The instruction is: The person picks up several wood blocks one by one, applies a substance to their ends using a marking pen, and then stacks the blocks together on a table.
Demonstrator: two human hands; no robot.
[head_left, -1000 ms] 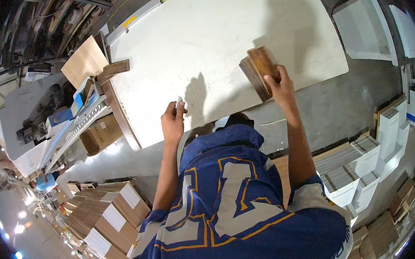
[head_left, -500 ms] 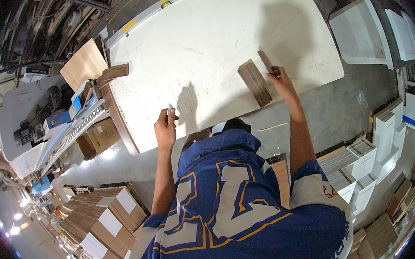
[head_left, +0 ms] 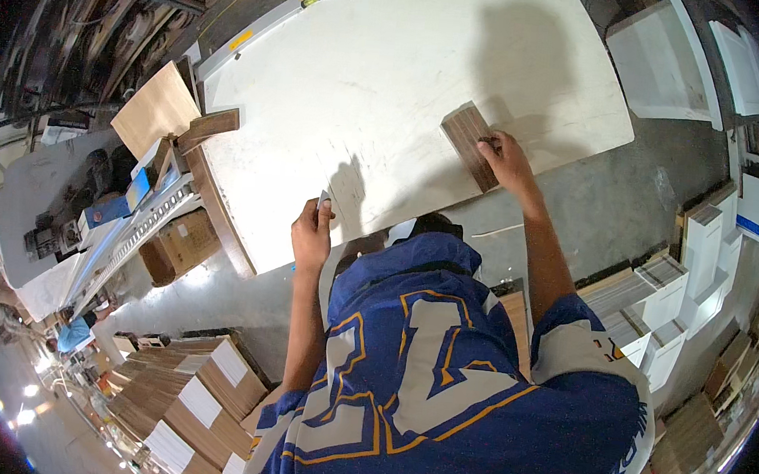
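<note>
On the white-topped table, a block of dark brown wood-grain strips (head_left: pixel 466 137) lies side by side near the front edge, right of the middle. My right hand (head_left: pixel 508 165) is closed at the block's right side, its fingers gripping the outer wood strip at that edge. My left hand (head_left: pixel 311 236) is held over the table's front edge, left of the middle. Between its thumb and fingers a small, thin, pale grey piece (head_left: pixel 324 197) sticks up; its kind is too small to make out.
The white table (head_left: pixel 338 82) carries a long metal level (head_left: pixel 271 25) along its far left edge. Brown boards (head_left: pixel 210 126) stand at its left end. Stacked brown panels (head_left: pixel 198 392) are at lower left, white panels (head_left: pixel 662 277) at right.
My right hand has moved slightly left and down, bringing the separate strip against the others in the block. My left hand has shifted a little right, still with the pale piece.
</note>
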